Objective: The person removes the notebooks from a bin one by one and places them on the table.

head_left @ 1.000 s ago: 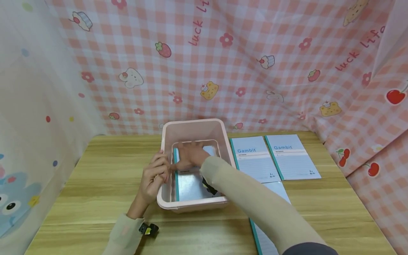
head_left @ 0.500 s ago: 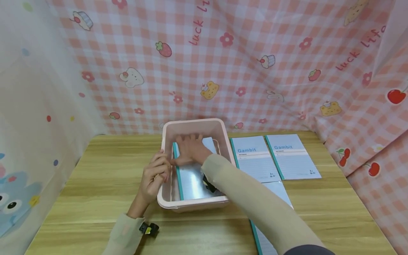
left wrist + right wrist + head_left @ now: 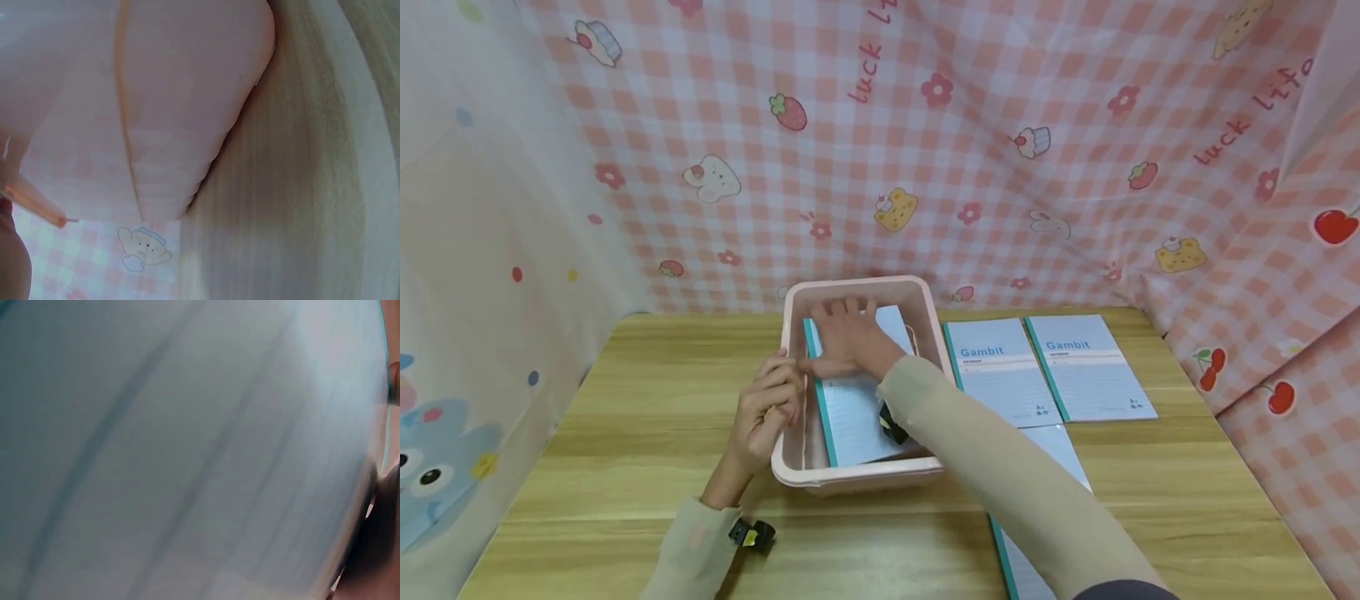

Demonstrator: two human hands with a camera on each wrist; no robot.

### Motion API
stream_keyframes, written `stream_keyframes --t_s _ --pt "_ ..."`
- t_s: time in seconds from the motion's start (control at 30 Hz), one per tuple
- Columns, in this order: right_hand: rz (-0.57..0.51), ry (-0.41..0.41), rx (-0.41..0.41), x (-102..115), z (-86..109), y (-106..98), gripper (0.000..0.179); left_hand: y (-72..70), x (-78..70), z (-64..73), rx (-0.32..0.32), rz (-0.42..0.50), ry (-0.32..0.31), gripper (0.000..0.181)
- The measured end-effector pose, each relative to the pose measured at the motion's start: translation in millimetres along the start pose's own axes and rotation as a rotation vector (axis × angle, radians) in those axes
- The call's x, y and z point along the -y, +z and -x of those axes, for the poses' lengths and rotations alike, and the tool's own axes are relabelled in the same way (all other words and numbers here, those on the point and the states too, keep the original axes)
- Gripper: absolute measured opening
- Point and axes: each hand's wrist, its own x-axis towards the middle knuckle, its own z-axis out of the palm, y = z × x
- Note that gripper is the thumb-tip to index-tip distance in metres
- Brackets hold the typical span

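A pale pink plastic basket [image 3: 865, 473] stands at the middle of the wooden table. My left hand [image 3: 766, 412] grips its left rim, fingers curled over the edge. In the left wrist view the basket's outer wall [image 3: 187, 81] fills the upper part. Inside the basket is a notebook [image 3: 853, 421] with a white-blue cover and green spine. My right hand [image 3: 853, 340] spans its far end, thumb at the spine side and fingertips at the top edge, holding it raised from the basket floor. The right wrist view shows the ruled cover [image 3: 187, 425] very close.
Two Gambit notebooks, a nearer one [image 3: 1000, 371] and one further right [image 3: 1093, 367], lie flat right of the basket. Others [image 3: 1018, 558] lie partly beneath my right forearm. A checked pink curtain [image 3: 850, 167] hangs behind the table.
The notebook in the basket has risen and looks larger, its far edge moving up toward the back wall with my right hand. It has turned slightly. My left hand stays on the rim.
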Motion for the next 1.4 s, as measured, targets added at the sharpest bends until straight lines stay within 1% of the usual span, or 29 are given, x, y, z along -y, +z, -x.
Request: stream_keyframes --t_s 0.1,0.23,0.33,0.47,0.57,0.67,0.8,0.87,1.07,1.37,1.4 --pt "-0.011 -0.005 -0.010 -0.9 1.4 -6.4 0.081 -0.3 0.6 0.4 0.000 -0.001 0.006 0.026" --pt "-0.055 -0.023 -0.028 1.1 4.7 -17.7 0.081 -2.9 0.9 1.1 -0.012 -0.001 0.029 0.026" --pt "-0.076 -0.033 -0.049 2.5 8.7 -28.2 0.081 -3.6 1.4 1.2 -0.011 -0.002 0.024 0.027" --pt "-0.067 -0.051 -0.086 3.3 14.1 -40.5 0.077 -1.7 2.5 0.3 -0.001 0.006 0.015 0.027" --pt "-0.066 -0.071 -0.130 5.1 17.1 -48.7 0.070 -0.3 2.6 -0.8 -0.011 0.015 0.022 0.027" --pt "-0.073 -0.084 -0.169 7.9 20.3 -57.2 0.066 0.7 2.4 -1.5 -0.015 0.011 0.030 0.027" --pt "-0.071 -0.105 -0.191 11.9 25.6 -68.4 0.075 0.9 2.9 -1.6 -0.018 0.008 0.052 0.028" --pt "-0.059 -0.115 -0.196 13.4 28.7 -73.4 0.077 0.6 3.5 -1.3 -0.020 0.011 0.063 0.028" --pt "-0.022 -0.124 -0.237 16.9 40.0 -90.7 0.072 -0.5 4.3 -0.7 -0.020 0.012 0.075 0.030" --pt "-0.018 -0.137 -0.295 16.1 60.3 -119.7 0.069 0.0 3.8 -2.0 -0.012 0.018 0.061 0.030" --pt "-0.018 -0.138 -0.302 15.6 62.2 -122.4 0.071 -0.2 3.9 -2.1 -0.012 0.016 0.059 0.030"
